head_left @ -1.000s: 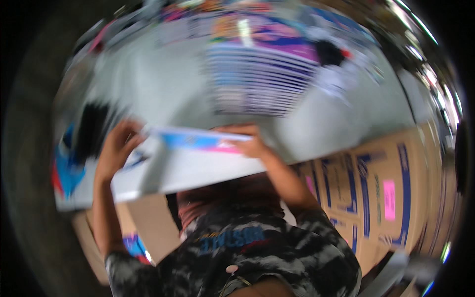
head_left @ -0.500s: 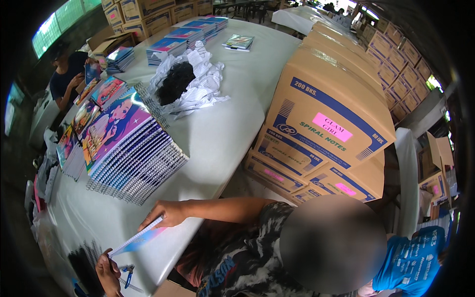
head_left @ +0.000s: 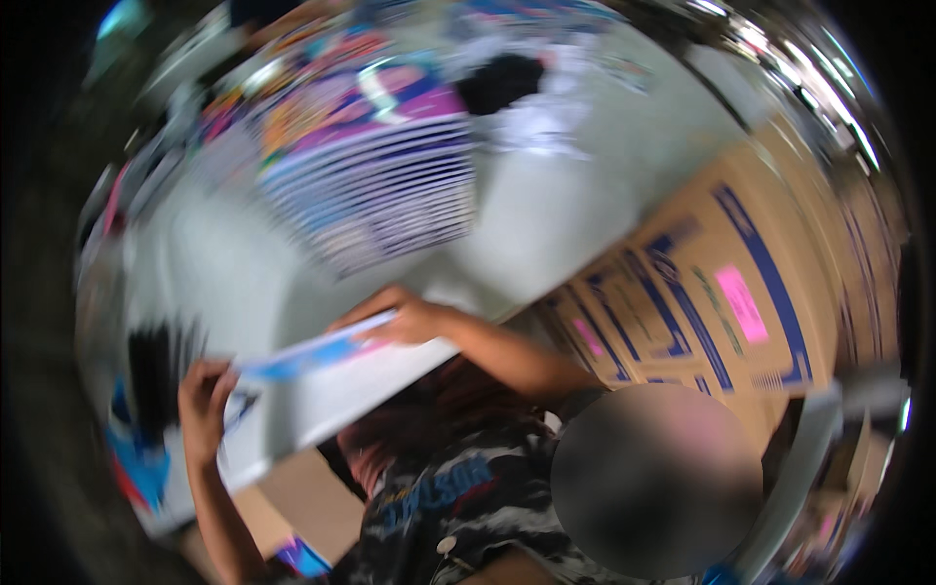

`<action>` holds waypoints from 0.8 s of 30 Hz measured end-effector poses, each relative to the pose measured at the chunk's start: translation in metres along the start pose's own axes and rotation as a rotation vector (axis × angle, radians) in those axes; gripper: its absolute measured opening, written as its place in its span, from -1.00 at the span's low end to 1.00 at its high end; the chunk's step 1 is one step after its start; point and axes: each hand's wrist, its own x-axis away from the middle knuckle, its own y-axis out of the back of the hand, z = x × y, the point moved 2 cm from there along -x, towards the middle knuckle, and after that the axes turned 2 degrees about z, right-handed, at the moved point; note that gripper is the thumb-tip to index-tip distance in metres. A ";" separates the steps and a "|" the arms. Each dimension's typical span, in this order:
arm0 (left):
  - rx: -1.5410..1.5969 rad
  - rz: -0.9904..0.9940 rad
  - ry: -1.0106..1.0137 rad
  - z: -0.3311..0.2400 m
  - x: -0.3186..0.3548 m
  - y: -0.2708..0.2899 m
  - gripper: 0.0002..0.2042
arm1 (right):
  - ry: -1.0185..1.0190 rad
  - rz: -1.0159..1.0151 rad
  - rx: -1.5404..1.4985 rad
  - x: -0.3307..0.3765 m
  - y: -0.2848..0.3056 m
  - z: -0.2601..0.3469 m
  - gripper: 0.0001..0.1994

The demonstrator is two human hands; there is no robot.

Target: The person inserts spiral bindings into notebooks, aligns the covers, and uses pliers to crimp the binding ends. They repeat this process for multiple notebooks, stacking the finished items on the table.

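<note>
Between my two hands is a thin notebook (head_left: pixel 317 353) with a blue and pink cover, seen nearly edge-on and blurred. My right hand (head_left: pixel 405 317) is closed on its right end, fingers along the upper edge. At the other end, my left hand (head_left: pixel 205 395) pinches the corner. Just beside the left hand lies a small blue-handled tool (head_left: pixel 240 408), too smeared to name surely. A bundle of black spiral coils (head_left: pixel 161 380) sits to the left of that hand. Beyond the hands rises a fanned stack of spiral notebooks (head_left: pixel 375 190) with colourful covers.
Everything rests on a white-covered table (head_left: pixel 556 229). A black bundle (head_left: pixel 502 83) lies on crumpled white paper (head_left: pixel 546 127) at the back. Stacked cardboard boxes (head_left: pixel 682 312) stand against the right side. Below the near edge is an open carton (head_left: pixel 307 507).
The view has swung, so the table and boxes appear rotated and blurred. Both hands still hold the notebook, which now sits higher in view and closer to level.
</note>
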 end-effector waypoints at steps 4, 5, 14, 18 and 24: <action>-0.099 0.093 -0.035 -0.019 -0.007 0.001 -0.78 | -0.029 -0.057 0.030 0.005 0.001 0.006 -0.73; -0.012 0.208 0.136 -0.025 -0.007 0.004 -0.72 | -0.014 -0.090 0.052 0.005 -0.002 0.011 -0.72; -0.080 0.111 0.047 -0.023 0.002 0.004 -0.78 | 0.011 -0.025 0.128 0.001 -0.006 0.013 -0.73; 0.050 0.132 0.087 -0.026 -0.005 0.008 -0.73 | -0.103 -0.084 0.147 0.007 -0.003 0.003 -0.75; -0.379 0.179 0.013 -0.022 -0.012 0.009 -0.61 | -0.006 -0.104 0.159 0.004 -0.007 0.007 -0.74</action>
